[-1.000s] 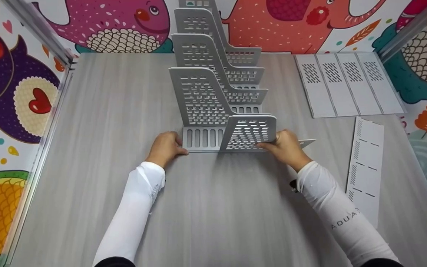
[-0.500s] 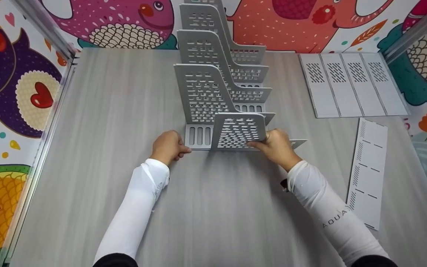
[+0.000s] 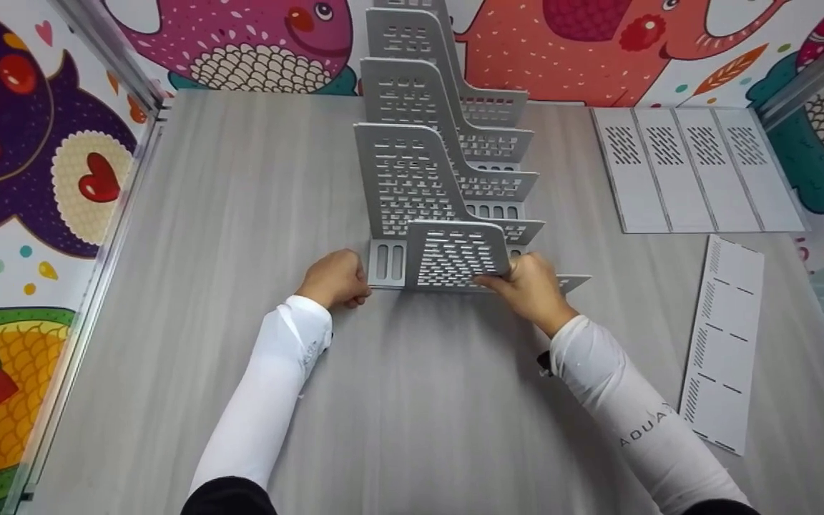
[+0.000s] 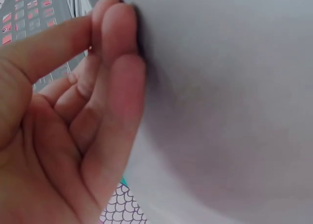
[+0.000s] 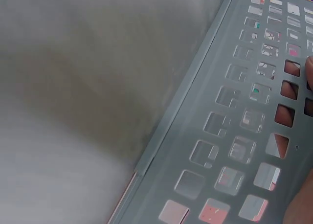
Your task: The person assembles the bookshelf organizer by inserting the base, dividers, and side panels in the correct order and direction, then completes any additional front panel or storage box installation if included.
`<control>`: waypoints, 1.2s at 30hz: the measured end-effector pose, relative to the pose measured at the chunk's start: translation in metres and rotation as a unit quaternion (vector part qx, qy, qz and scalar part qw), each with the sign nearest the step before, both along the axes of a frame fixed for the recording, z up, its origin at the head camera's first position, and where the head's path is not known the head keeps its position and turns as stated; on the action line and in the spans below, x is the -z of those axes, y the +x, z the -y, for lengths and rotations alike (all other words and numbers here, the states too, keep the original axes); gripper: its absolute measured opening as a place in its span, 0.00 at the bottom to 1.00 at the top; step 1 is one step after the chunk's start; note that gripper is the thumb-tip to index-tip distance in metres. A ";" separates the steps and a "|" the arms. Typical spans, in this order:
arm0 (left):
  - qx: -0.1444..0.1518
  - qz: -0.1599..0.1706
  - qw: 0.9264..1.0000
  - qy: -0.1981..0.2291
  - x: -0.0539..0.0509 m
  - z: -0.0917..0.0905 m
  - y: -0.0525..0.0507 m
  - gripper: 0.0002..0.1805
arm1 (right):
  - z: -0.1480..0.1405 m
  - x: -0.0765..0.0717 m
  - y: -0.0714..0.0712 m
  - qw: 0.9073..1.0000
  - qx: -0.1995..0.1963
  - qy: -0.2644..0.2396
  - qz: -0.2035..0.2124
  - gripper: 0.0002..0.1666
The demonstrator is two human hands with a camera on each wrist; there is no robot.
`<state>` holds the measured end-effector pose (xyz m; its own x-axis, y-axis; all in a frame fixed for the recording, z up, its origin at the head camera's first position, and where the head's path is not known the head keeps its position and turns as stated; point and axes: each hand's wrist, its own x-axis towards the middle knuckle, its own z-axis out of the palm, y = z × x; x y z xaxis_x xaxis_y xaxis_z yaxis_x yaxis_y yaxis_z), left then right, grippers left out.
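A tall grey perforated rack (image 3: 419,172) with several upright dividers stands on a slotted base (image 3: 377,263). My left hand (image 3: 335,279) is at the base's front left corner, fingers curled and thumb against it; the left wrist view shows that hand (image 4: 83,106) beside a perforated panel (image 4: 61,1). With thumb and fingers my right hand (image 3: 530,290) grips the right edge of the upright front panel (image 3: 413,250). In the right wrist view, fingers show through the holes of that panel (image 5: 188,121), part of the hand (image 5: 301,204) at the right edge.
Flat grey panels with hatched slots (image 3: 691,193) lie side by side at the back right of the table (image 3: 240,179). Another long slotted panel (image 3: 727,343) lies nearer, beside my right forearm. Patterned walls border the table's back and sides.
The front panel has shifted left along the base with my right hand, covering more base slots. My left hand stays at the corner, its fingers more curled. The whole view has shifted slightly.
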<state>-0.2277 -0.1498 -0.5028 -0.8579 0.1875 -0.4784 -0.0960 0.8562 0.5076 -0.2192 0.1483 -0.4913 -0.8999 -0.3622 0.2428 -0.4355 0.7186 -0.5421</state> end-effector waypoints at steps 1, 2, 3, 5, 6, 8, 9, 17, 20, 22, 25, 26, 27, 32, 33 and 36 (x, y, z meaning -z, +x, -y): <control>0.002 -0.001 1.000 -0.002 0.000 -0.001 -0.001 0.09 | 0.001 0.000 0.000 1.000 0.000 0.000 -0.001 0.10; 0.002 -0.002 1.000 -0.004 0.000 -0.001 -0.001 0.09 | 0.002 0.000 0.000 1.000 0.000 -0.001 -0.001 0.10; 0.003 -0.004 1.000 -0.007 0.001 -0.001 -0.001 0.09 | 0.003 0.000 0.000 1.000 -0.002 -0.001 -0.001 0.10; 0.001 -0.006 1.000 -0.010 0.001 -0.001 -0.001 0.08 | 0.007 0.000 0.000 1.000 -0.005 -0.001 0.002 0.10; 0.001 -0.009 1.000 -0.011 0.001 -0.001 0.000 0.08 | 0.008 0.001 0.000 1.000 -0.001 0.001 0.003 0.10; 0.003 -0.013 1.000 -0.010 0.001 -0.001 0.000 0.08 | 0.012 0.001 0.000 1.000 0.005 0.002 0.003 0.10; 0.005 -0.017 1.000 -0.010 0.001 -0.001 0.000 0.08 | 0.013 0.001 0.000 1.000 0.007 0.002 0.004 0.11; 0.006 -0.013 1.000 0.007 0.005 -0.002 0.002 0.07 | 0.027 0.002 0.002 1.000 0.008 0.015 -0.008 0.12; 0.006 -0.005 1.000 0.022 0.007 -0.001 0.003 0.07 | 0.031 0.002 0.002 1.000 0.004 0.020 -0.013 0.13; 0.003 0.003 1.000 0.030 0.007 -0.001 0.004 0.07 | 0.034 0.002 0.003 1.000 0.000 0.024 -0.016 0.14; 0.000 0.005 0.999 0.034 0.008 -0.002 0.003 0.07 | 0.038 0.001 0.003 0.999 0.001 0.024 -0.022 0.13; 0.002 0.004 0.999 0.035 0.007 -0.002 0.003 0.08 | 0.039 0.000 0.004 0.999 0.004 0.024 -0.023 0.13; 0.002 0.002 0.999 0.034 0.007 -0.002 0.002 0.09 | 0.040 0.000 0.004 0.999 0.005 0.024 -0.024 0.13; 0.020 -0.012 0.999 0.026 0.006 0.000 0.002 0.12 | 0.046 0.000 0.002 0.999 0.008 0.035 -0.021 0.16; 0.022 -0.014 0.999 0.027 0.006 0.000 0.001 0.12 | 0.047 -0.001 0.002 0.999 0.009 0.035 -0.019 0.17; 0.022 -0.015 0.999 0.029 0.006 0.003 0.004 0.11 | 0.052 -0.001 0.003 0.999 0.012 0.030 -0.012 0.18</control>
<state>-0.2242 -0.1524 -0.5092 -0.8618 0.2517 -0.4404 -0.0440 0.8279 0.5592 -0.2161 0.0965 -0.4904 -0.9025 -0.3554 0.2431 -0.4305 0.7603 -0.4865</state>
